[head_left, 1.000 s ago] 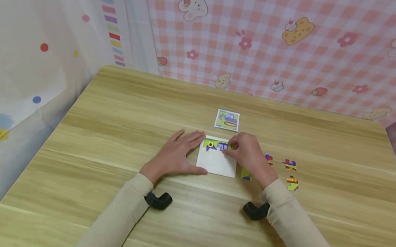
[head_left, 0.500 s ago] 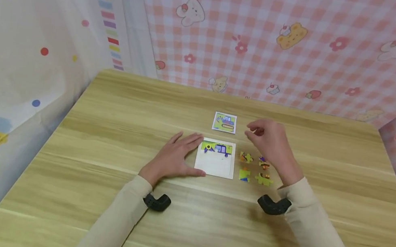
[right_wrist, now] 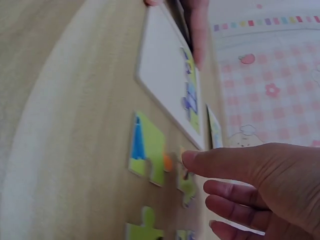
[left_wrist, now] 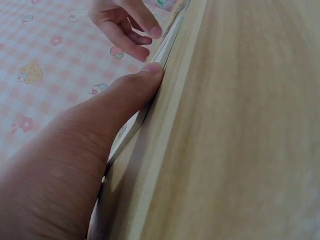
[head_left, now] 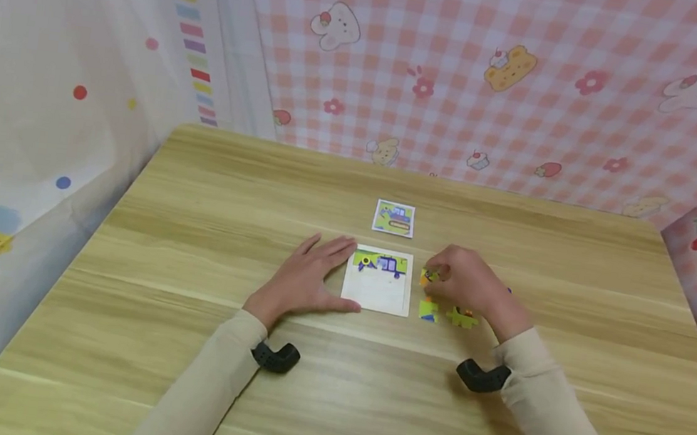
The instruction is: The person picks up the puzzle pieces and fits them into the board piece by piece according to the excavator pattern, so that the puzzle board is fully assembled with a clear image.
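Observation:
A white square puzzle board (head_left: 376, 294) lies flat, with a strip of joined pieces (head_left: 380, 263) showing a blue vehicle along its top. My left hand (head_left: 306, 277) rests at the board's left side, fingers spread and thumb (left_wrist: 145, 75) touching its edge. My right hand (head_left: 470, 282) is low over a loose jigsaw piece (head_left: 428, 277) right of the board. In the right wrist view the thumb tip overlaps that piece (right_wrist: 186, 187), with the other fingers apart from the thumb; whether it touches is unclear. Nearer me lie a green-and-blue piece (head_left: 428, 311) and a yellow-green piece (head_left: 462, 319).
A small picture card (head_left: 394, 218) of the vehicle lies behind the board. Another piece (head_left: 510, 290) is mostly hidden behind the right hand. The wooden table (head_left: 230, 182) ends at a pink checked cloth (head_left: 444, 56) at the back.
My right hand has left the board's upper right corner, lifted away to the right, then come down at the loose pieces. The left hand has stayed on the board. The head view has shifted slightly.

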A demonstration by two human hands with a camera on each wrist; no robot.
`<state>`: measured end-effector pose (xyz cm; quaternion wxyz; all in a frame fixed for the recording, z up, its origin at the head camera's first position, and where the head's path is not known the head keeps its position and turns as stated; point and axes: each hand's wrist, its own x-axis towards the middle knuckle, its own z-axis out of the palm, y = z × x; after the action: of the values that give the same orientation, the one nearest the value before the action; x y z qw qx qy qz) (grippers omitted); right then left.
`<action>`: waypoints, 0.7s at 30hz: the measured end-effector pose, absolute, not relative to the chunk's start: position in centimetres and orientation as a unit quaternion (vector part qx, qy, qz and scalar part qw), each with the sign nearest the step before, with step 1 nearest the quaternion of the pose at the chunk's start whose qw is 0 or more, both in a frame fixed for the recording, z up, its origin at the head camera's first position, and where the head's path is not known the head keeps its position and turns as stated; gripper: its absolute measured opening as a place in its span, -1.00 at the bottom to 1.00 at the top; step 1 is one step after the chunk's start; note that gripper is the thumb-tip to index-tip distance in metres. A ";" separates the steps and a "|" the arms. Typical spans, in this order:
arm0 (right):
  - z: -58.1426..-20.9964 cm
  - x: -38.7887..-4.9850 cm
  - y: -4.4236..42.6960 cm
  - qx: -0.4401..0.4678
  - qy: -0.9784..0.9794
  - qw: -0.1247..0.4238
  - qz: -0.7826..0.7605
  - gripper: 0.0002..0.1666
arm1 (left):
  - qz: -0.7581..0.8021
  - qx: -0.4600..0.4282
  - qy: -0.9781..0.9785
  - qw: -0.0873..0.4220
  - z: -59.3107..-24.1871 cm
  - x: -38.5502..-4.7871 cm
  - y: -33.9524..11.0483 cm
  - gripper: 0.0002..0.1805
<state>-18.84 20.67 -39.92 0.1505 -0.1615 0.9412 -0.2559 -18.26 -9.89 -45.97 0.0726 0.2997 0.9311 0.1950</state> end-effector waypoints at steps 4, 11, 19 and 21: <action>-40.6 -18.7 20.6 -0.160 0.946 0.152 -0.238 -0.60 | 0.193 0.301 0.931 0.076 -46.0 -18.3 -9.8 0.27; -40.9 -18.6 20.5 -0.145 0.951 0.137 -0.235 -0.60 | 0.186 0.301 0.932 0.075 -46.0 -18.4 -9.8 0.27; -41.1 -18.6 20.4 -0.114 0.947 0.142 -0.264 -0.66 | 0.187 0.299 0.933 0.076 -46.1 -18.4 -9.8 0.27; -41.2 -18.7 20.3 -0.112 0.946 0.143 -0.270 -0.69 | 0.186 0.300 0.933 0.074 -46.2 -18.3 -9.9 0.27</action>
<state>-18.73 20.31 -41.18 0.1426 -0.1116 0.9456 -0.2702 -18.33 -9.87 -46.17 0.0741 0.3001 0.9327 0.1859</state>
